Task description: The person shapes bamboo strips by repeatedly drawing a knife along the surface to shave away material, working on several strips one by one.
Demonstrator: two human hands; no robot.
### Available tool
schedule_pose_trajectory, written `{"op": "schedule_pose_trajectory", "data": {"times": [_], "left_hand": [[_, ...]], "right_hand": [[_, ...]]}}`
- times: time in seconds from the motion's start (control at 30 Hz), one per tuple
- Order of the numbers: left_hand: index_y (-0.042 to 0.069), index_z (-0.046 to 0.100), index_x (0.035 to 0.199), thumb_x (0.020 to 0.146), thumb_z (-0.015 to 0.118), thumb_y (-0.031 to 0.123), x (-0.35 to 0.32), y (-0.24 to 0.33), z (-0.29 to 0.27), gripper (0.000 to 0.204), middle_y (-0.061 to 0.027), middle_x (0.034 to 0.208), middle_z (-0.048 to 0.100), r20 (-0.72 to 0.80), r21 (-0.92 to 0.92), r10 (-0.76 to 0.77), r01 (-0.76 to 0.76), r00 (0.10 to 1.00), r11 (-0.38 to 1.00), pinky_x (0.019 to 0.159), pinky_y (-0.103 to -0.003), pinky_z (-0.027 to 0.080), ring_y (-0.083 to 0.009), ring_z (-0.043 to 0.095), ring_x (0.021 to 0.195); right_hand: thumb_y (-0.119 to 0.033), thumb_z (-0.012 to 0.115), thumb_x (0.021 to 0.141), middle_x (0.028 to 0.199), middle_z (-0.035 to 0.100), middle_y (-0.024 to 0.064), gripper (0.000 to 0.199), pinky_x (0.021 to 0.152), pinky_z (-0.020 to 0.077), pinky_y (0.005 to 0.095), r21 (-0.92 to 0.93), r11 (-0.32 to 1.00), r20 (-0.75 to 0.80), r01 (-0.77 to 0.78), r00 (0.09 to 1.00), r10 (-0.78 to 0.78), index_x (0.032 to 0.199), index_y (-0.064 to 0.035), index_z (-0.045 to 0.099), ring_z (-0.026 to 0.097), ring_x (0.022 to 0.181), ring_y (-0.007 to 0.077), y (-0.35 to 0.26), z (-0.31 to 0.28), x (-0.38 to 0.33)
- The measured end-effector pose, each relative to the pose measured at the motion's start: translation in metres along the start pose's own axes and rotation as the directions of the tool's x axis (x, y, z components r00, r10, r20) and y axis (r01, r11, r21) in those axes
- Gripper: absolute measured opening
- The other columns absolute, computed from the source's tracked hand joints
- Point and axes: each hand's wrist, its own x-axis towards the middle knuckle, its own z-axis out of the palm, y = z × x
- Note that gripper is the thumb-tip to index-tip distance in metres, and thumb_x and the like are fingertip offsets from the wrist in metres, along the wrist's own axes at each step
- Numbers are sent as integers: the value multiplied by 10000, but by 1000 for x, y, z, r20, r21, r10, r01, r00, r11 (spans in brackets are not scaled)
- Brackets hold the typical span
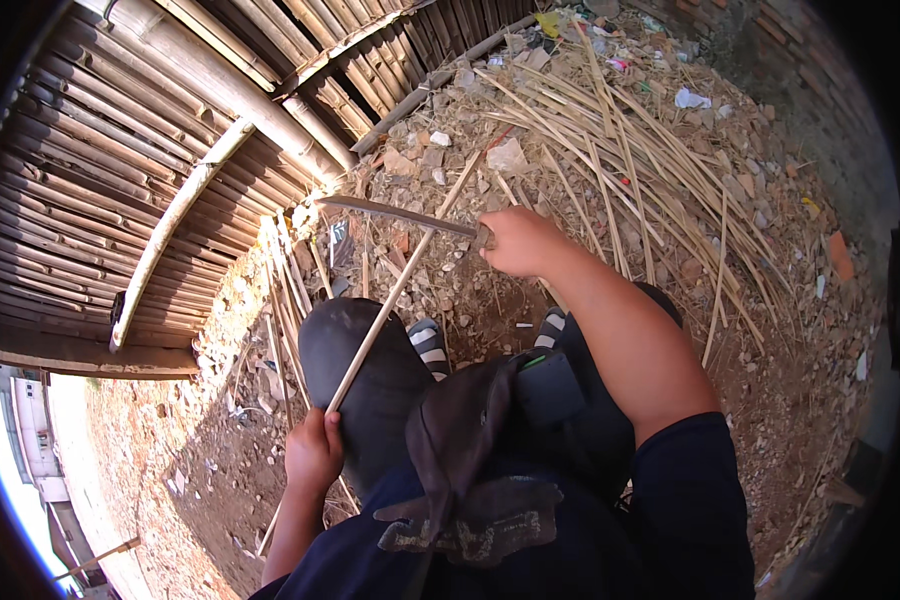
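Note:
My left hand (313, 450) is closed round the lower end of a long, pale bamboo strip (378, 322), beside my left knee. The strip slants up and away across my thigh, its far part reaching over the rubble. In my right hand (523, 243) is the handle of a machete (400, 214), whose long dark blade points left. Near its middle the blade crosses the strip; whether the two touch I cannot tell. My right fingers are wrapped round the handle, partly hidden by the back of the hand.
Many split bamboo strips (635, 150) lie piled at the far right, and more strips (288, 270) lie by my left knee. A bamboo slat wall (100, 200) stands at the left. Stones and litter cover the ground (470, 290). A brick wall (820, 70) rises at far right.

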Motion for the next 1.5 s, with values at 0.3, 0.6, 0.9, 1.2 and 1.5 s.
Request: {"op": "schedule_pose_trajectory", "data": {"times": [0.3, 0.6, 0.9, 1.2, 1.5], "left_hand": [[34, 514, 847, 1033, 552, 286, 6, -5, 4, 316, -246, 695, 621, -33, 42, 20, -19, 999, 999, 598, -582, 475, -485, 618, 651], [53, 520, 846, 1024, 569, 287, -1, -4, 4, 299, -238, 663, 614, -32, 101, 19, -15, 999, 995, 572, -575, 469, -480, 620, 639], [45, 499, 807, 1017, 585, 265, 4, -12, -6, 316, -243, 636, 583, 24, -56, 84, -82, 996, 995, 558, -574, 436, -493, 589, 614], [34, 507, 792, 1029, 557, 298, 13, -16, -11, 358, -251, 640, 575, 103, -122, 37, -24, 994, 992, 588, -568, 428, -502, 590, 661], [19, 497, 776, 1037, 554, 269, 18, -15, -1, 366, -251, 642, 564, 45, -198, 80, -70, 996, 978, 578, -537, 432, -490, 580, 639]], "right_hand": [[-133, 662, 776, 1139, 698, 198, 433, 909, 552, 474, 2, 963, 88, -271, 959, 269, 1205, -99, 700, 681, 1059, 381, 26, -16, 12], [-170, 676, 800, 1097, 714, 210, 458, 895, 552, 469, -119, 990, 134, -74, 987, 90, 1253, -106, 677, 682, 1044, 381, 9, -11, 4], [-201, 724, 782, 1034, 712, 202, 344, 855, 554, 476, -104, 993, 93, -49, 994, 59, 1107, -90, 705, 679, 994, 398, -4, -20, 1], [-129, 658, 796, 1125, 709, 174, 331, 901, 559, 472, -138, 980, 200, -143, 965, 169, 1120, -113, 721, 690, 1068, 335, 6, -12, 5], [-120, 631, 813, 1108, 713, 171, 346, 890, 560, 486, -124, 985, 149, -118, 979, 136, 1150, -114, 709, 695, 1044, 353, 20, -18, -3]]}}
